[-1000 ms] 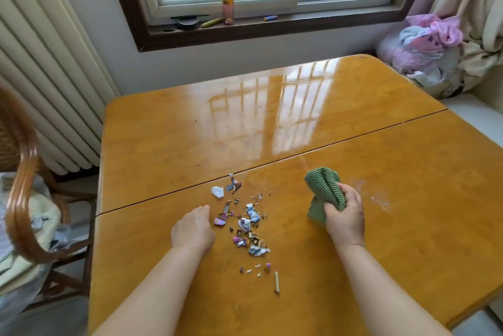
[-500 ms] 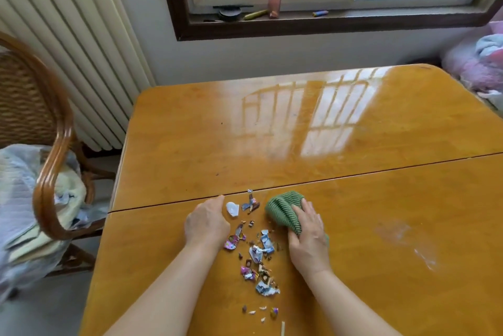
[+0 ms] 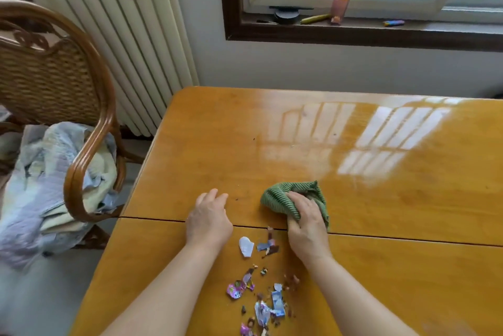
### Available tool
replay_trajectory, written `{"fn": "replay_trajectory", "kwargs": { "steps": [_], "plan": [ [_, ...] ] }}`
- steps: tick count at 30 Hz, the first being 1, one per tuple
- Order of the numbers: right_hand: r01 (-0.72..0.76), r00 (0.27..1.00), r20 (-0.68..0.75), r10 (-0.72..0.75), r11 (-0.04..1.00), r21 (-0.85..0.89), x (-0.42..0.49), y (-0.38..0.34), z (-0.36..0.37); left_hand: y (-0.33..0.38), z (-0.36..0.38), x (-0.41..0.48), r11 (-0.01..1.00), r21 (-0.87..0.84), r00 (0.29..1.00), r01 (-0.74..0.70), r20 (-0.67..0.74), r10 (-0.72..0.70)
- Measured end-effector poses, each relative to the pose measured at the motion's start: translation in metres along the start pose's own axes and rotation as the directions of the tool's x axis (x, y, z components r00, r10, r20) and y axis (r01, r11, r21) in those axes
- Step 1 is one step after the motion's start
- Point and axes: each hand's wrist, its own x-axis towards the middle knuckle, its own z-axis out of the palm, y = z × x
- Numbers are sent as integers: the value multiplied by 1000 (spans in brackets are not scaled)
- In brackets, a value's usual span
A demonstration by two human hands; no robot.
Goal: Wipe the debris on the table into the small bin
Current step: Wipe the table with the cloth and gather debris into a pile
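Head view: right hand (image 3: 306,222) clutches green cloth (image 3: 280,198) above debris (image 3: 261,292).

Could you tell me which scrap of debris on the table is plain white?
The white scrap lying nearest the left hand, just below the table seam; the other pieces are coloured or printed.

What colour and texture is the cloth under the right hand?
Green with a ribbed, corduroy-like texture; the cloth shows best in the head view, bunched under the right hand.

Two bare forearms, no sleeves, left hand (image 3: 209,220), right hand (image 3: 307,222)
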Motion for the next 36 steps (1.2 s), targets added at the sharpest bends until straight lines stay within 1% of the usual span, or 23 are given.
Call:
{"fn": "replay_trajectory", "kwargs": {
  "steps": [2, 3, 4, 6, 7, 9, 11, 13, 16, 18, 20, 22, 24, 25, 27, 28, 29, 30, 31, 33, 34, 35, 36],
  "plan": [
    [-39, 999, -1, 41, 958, 284, 31, -3, -15, 0, -1, 13, 1000, -16, 1000, 15, -23, -15],
    [-47, 996, -48, 69, 931, 362, 52, -2, -28, -2, -3, 21, 1000, -17, 999, 24, -32, -24],
    [-48, 983, -145, 111, 924, 381, 73, 3, -43, -4, -4, 27, 999, -12, 999, 30, -38, -31],
    [-85, 922, -350, 166, 968, 234, 118, 19, -64, -12, -7, 41, 999, 6, 998, 51, -49, -51],
    [-162, 903, -383, 192, 981, 109, 135, 27, -70, -14, -8, 46, 998, 10, 997, 61, -50, -60],
    [-334, 920, -276, 280, 926, -175, 163, 40, -64, -19, -9, 60, 997, 26, 995, 77, -62, -75],
    [-404, 914, -212, 346, 820, -405, 182, 45, -47, -21, -6, 70, 996, 55, 994, 75, -83, -71],
    [-399, 914, -261, 311, 807, -435, 202, 42, -34, -20, -4, 74, 996, 55, 992, 74, -105, -68],
    [-251, 961, -217, 171, 872, -420, 243, 25, -8, -22, 2, 82, 995, 73, 988, 65, -146, -54],
    [-81, 993, -111, 38, 909, -410, 254, 6, 16, -22, 2, 85, 994, 103, 989, 46, -147, -31],
    [140, 990, 52, -130, 929, -342, 242, -17, 43, -23, 1, 87, 993, 112, 990, 41, -135, -26],
    [339, 933, 211, -290, 906, -252, 213, -35, 63, -24, 0, 88, 994, 109, 991, 29, -131, -15],
    [442, 866, 332, -374, 883, -159, 176, -44, 65, -27, -4, 86, 996, 86, 991, 16, -132, -5],
    [478, 828, 389, -404, 871, -111, 155, -43, 61, -30, -6, 86, 997, 73, 991, 7, -134, 3],
    [533, 713, 535, -454, 846, 9, 110, -36, 51, -37, -10, 85, 999, 38, 990, -1, -138, 6],
    [543, 648, 591, -481, 835, 85, 90, -34, 45, -40, -11, 84, 1000, 25, 990, -1, -142, 5],
    [521, 617, 606, -502, 838, 164, 79, -32, 39, -41, -11, 84, 1000, 19, 989, -3, -144, 6],
    [460, 649, 569, -505, 856, 234, 77, -34, 30, -41, -10, 83, 1000, 9, 990, -9, -143, 10],
    [387, 735, 469, -490, 870, 305, 85, -36, 21, -40, -10, 83, 1000, -2, 990, -14, -139, 13],
    [272, 928, 148, -341, 894, 356, 126, -31, 2, -40, -9, 81, 1000, -18, 990, -22, -137, 20],
    [237, 967, 17, -253, 925, 298, 153, -26, -6, -42, -9, 80, 999, -16, 989, -30, -142, 28],
    [177, 984, -38, -173, 975, 138, 180, -20, -15, -41, -9, 80, 999, -8, 988, -45, -148, 43],
    [67, 997, -27, -69, 993, -93, 203, -12, -17, -42, -9, 79, 999, -2, 987, -53, -151, 52]
  ]
}}
